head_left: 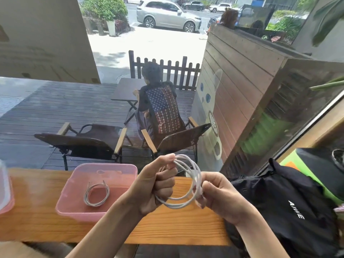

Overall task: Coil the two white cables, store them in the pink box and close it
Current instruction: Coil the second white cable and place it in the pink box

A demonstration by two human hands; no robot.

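Both hands gripping 1 coiled white cable above the worktop

The left hand (158, 185) and right hand (221, 194) clamp opposite sides of the white cable (186, 183); the second coil (96, 194) lies inside the open pink box (74, 183) at left.

Legible text: one item only. Black bag (290, 207), near right, lying on the end of the wooden counter (167, 228). White capital letters printed on its fabric, running slantwise. Reads "AIWE" as best I can make out; the middle letters are creased and skewed, so possibly another spelling. Nothing else readable in view.
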